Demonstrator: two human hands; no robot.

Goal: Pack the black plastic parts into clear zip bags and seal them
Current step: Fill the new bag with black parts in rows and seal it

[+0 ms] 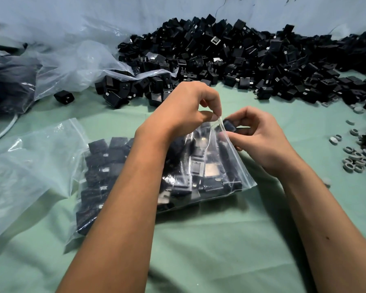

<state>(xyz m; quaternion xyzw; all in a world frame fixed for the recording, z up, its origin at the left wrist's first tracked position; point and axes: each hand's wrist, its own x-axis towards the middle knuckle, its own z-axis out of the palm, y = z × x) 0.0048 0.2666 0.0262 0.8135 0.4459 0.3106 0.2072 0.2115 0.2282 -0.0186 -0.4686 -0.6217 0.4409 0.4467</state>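
So the bag (209, 170) sits mid-table, stuffed with black parts, its mouth edge lifted at the far right corner. Left hand (184, 108) pinches the zip strip between thumb and fingertips, holding that corner up. Right hand (260, 136) is curled round one part (229, 125) right at the bag's mouth, touching the strip edge; the lower fingers press the bag's side.

Room to move: open cloth in front of the bag toward the camera, and a strip of bare cloth between the hands and the pile (241, 60). Left of the bag lies an empty bag (30, 166), its edge overlapping the full one. To the right, a scatter of small rings (355, 159), pale grey, well apart from the bag but near the right forearm.

Surface is a green cloth (220, 240), slightly creased, soft looking. A pale blue wall or sheet stands behind the pile. Big crumpled plastic sheet (72, 62) at far left, thin and cloudy, draped over more dark stuff and some of the pile.

Parts are boxy, matte black, some with little metal tabs. Bag film is glossy with creases and glare.
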